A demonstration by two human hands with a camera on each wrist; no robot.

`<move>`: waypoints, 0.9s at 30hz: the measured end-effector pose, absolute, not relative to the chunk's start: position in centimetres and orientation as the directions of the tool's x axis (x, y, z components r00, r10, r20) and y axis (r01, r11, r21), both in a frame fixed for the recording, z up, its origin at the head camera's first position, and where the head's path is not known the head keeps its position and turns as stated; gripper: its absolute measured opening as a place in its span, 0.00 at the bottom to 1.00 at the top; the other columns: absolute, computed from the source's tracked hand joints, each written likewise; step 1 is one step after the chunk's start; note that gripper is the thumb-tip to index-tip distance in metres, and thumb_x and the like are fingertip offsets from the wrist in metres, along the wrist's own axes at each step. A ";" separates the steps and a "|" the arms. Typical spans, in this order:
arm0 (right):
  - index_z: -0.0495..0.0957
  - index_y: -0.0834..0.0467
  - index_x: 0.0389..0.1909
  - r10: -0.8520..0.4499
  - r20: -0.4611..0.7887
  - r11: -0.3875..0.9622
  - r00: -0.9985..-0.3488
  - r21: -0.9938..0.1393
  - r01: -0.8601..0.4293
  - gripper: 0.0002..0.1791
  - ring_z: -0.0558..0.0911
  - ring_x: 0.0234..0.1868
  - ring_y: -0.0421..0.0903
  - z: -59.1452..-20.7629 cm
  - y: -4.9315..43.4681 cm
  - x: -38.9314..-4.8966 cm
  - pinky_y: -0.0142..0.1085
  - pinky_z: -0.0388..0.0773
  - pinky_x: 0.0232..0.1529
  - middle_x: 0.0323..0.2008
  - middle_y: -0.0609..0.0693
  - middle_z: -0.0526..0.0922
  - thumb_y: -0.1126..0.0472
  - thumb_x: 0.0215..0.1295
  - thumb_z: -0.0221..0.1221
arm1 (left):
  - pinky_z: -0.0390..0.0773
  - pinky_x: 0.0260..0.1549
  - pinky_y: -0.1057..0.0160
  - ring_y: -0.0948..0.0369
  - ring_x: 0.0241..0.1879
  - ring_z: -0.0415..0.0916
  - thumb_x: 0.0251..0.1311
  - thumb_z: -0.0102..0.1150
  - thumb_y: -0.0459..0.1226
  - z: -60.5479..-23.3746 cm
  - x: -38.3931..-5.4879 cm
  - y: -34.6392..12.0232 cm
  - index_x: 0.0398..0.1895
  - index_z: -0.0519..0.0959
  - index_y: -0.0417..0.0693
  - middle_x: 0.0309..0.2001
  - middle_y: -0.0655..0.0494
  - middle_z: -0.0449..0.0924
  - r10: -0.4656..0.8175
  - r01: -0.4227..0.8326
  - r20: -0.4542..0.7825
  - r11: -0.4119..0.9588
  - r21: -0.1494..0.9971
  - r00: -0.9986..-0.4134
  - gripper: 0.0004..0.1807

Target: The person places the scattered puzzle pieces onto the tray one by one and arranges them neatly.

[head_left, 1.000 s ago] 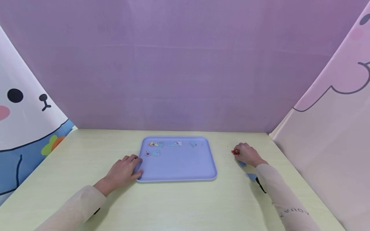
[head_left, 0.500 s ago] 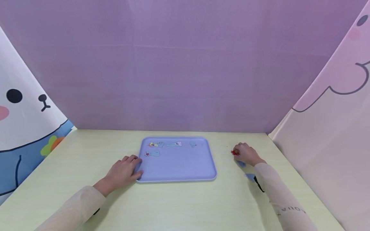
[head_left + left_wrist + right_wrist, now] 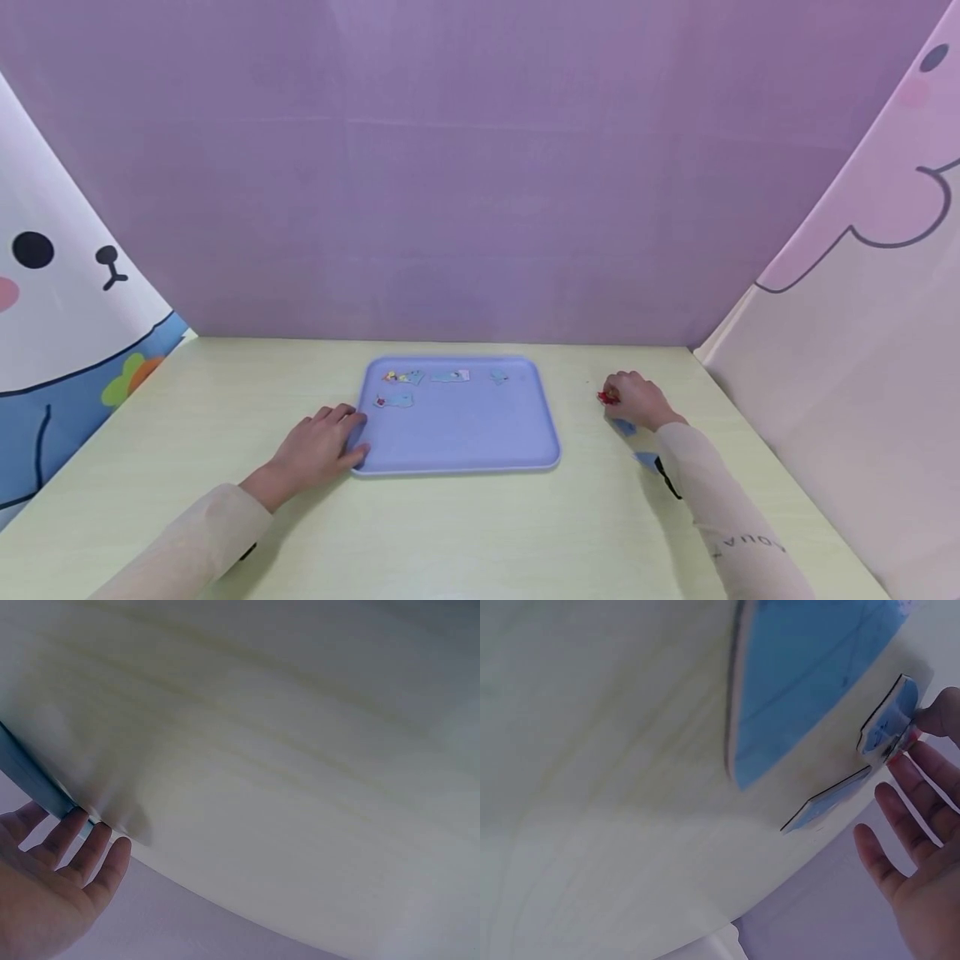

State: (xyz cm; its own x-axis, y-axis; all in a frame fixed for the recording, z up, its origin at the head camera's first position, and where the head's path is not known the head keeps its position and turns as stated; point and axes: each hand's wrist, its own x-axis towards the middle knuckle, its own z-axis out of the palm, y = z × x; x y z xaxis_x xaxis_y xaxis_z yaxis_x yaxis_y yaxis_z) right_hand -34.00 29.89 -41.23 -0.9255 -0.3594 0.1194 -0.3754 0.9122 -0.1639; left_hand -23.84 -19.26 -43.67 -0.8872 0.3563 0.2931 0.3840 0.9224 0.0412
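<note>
My left hand rests on the left rim of a periwinkle tray, thumb and fingertips touching the edge. In the left wrist view, that hand's fingers lie loosely bent against the tray edge. Right of the tray, my right hand pinches a small flat red-printed piece at the tabletop between thumb and fingers. The right wrist view shows a thin blue piece close to the thumb; whether it is part of the pinched one I cannot tell. Another slim blue piece lies nearby.
Several small printed flat pieces lie along the tray's far side. Two blue pieces sit on the pale table beneath the right wrist. A purple cloth wall rises behind, with printed curtains at both sides.
The view shifts very slightly. Both hands stay in place, the left on the tray rim and the right at the red-printed piece.
</note>
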 end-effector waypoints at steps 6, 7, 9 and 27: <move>0.78 0.60 0.35 -0.337 0.119 0.926 -0.934 -0.139 -0.352 0.12 0.72 0.32 0.47 -41.6 29.9 -34.5 0.44 0.73 0.32 0.29 0.50 0.77 0.61 0.47 0.62 | 0.77 0.37 0.48 0.48 0.45 0.73 0.52 0.59 0.51 -43.8 -23.9 -19.3 0.49 0.76 0.41 0.49 0.45 0.75 0.359 0.387 0.298 0.921 0.039 -0.884 0.27; 0.78 0.60 0.35 -0.340 0.121 0.925 -0.933 -0.136 -0.355 0.13 0.72 0.32 0.47 -41.5 29.8 -34.5 0.43 0.73 0.32 0.30 0.50 0.77 0.61 0.47 0.62 | 0.77 0.37 0.48 0.49 0.45 0.73 0.52 0.59 0.51 -43.8 -23.9 -19.3 0.49 0.76 0.41 0.49 0.45 0.75 0.358 0.386 0.298 0.922 0.039 -0.885 0.27; 0.78 0.60 0.35 -0.348 0.124 0.921 -0.929 -0.141 -0.364 0.13 0.72 0.32 0.47 -41.4 29.6 -34.5 0.42 0.73 0.32 0.30 0.50 0.77 0.61 0.47 0.62 | 0.77 0.36 0.48 0.49 0.45 0.73 0.52 0.59 0.51 -43.9 -24.0 -19.3 0.49 0.76 0.41 0.49 0.45 0.75 0.359 0.386 0.298 0.922 0.037 -0.885 0.27; 0.78 0.56 0.33 -0.445 0.151 0.865 -0.883 -0.181 -0.468 0.10 0.70 0.35 0.45 -40.6 26.4 -34.1 0.40 0.70 0.35 0.32 0.47 0.77 0.57 0.50 0.64 | 0.77 0.37 0.48 0.48 0.46 0.73 0.52 0.59 0.51 -43.9 -24.1 -19.4 0.49 0.76 0.41 0.49 0.45 0.75 0.359 0.386 0.291 0.922 0.038 -0.887 0.27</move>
